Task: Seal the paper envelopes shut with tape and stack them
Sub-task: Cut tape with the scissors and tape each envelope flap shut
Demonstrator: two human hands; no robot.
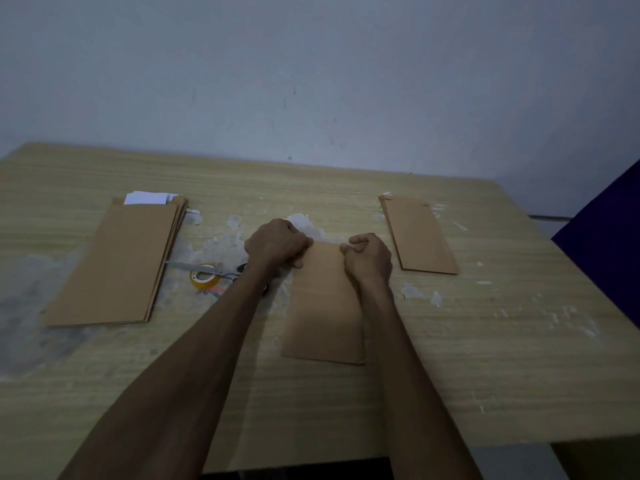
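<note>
**Both hands at the top end of a brown envelope, mid-tabletop**

A brown paper envelope (325, 306) lies flat near the middle of the tabletop (485, 358), its long side running from the near edge toward the far edge. The left hand (277, 244) sits at the envelope's far left corner with its fingers curled down over the top edge, gripping it. The right hand (369, 256) sits at the far right corner in the same way, fingers curled and pinching the top edge. The two hands are close together but apart, with a strip of the envelope's top showing between them. Whether any tape lies under the fingers cannot be made out.

Toward the left edge of the tabletop lies a stack of brown envelopes (114, 261), with white paper (149, 197) sticking out of its far end. Toward the right edge, nearer the far side, lies a smaller pile of envelopes (419, 233), flat and slightly angled.

Between the left stack and the left forearm stands a roll of clear tape (204, 277) with a yellow core. A pair of scissors (207, 268) lies touching it, the blades pointing left and the handles partly hidden behind the forearm. The wood-grain surface is marked with pale patches and scraps of residue (412, 291), thickest beyond the hands.
</note>
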